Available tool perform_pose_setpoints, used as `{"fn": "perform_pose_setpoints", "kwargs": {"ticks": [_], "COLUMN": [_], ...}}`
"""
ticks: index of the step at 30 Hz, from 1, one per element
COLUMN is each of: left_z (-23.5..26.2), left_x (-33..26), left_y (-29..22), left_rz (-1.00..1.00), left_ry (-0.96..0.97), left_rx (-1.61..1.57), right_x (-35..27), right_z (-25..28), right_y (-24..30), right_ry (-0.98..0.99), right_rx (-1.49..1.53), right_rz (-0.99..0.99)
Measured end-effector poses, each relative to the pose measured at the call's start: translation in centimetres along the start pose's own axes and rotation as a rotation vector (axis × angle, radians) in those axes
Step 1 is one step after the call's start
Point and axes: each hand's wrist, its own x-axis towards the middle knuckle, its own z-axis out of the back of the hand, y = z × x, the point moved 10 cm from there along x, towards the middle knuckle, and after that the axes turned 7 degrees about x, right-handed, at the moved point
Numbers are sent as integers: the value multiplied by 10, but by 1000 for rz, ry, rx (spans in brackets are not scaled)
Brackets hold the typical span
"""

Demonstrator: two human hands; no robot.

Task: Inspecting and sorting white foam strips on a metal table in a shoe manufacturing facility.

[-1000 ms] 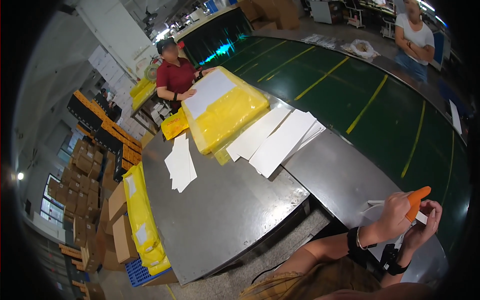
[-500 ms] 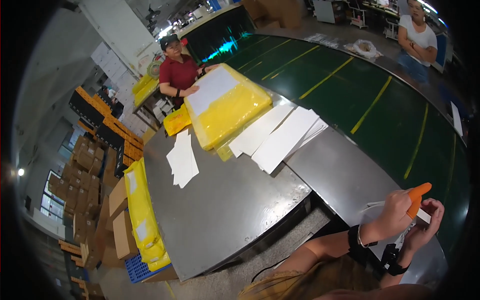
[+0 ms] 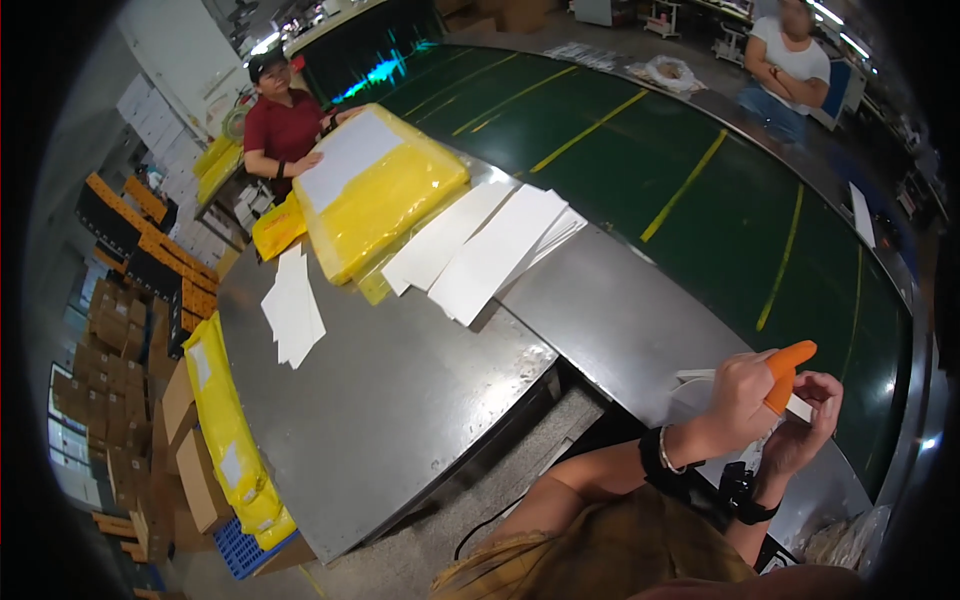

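Small white flat piece (image 3: 799, 408), held above the near right part of the smooth grey metal ledge (image 3: 590, 300). Its visible portion slants from far left to near right; both ends are hidden by the hands, so its full long axis and the direction in which it points cannot be told. The right hand (image 3: 808, 425) grasps the piece with curled fingers. The left hand (image 3: 742, 395), just beside it, has bent fingers, two bearing smooth orange finger covers (image 3: 795, 356), the upper cover pointing far right; whether this hand also pinches the piece cannot be told. Black bands circle both wrists.

On the ledge, partly behind the left hand, lie thin white sheets (image 3: 690, 400). Farther left, a fan of matt white rectangular cards (image 3: 500, 255) overlaps the ledge and the broad grey metal counter (image 3: 390, 410), its long axis running from near left to far right. A smaller fan of narrow white cards (image 3: 294, 310) lies on the counter, its long axis running roughly from far to near. Beyond, a bulky parcel in glossy, wrinkled yellow plastic (image 3: 400, 210) bears a white rectangular panel; a co-worker in a dark red shirt (image 3: 285, 130) rests a hand on it. Along the ledge's far right side extends a flat dark green surface (image 3: 600, 190), crossed by straight yellow stripes (image 3: 690, 180).
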Motion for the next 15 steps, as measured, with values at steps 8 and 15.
{"fn": "perform_pose_setpoints", "kwargs": {"ticks": [8,15], "left_z": [-8,-18], "left_x": [-4,-12], "left_y": [-2,4], "left_rz": [-9,62], "left_ry": [30,110], "left_rx": [17,-6], "right_x": [-1,-7], "right_z": [-1,10], "right_y": [3,2], "right_ry": [-21,-46], "right_rx": [39,13], "right_rz": [-40,-30]}}
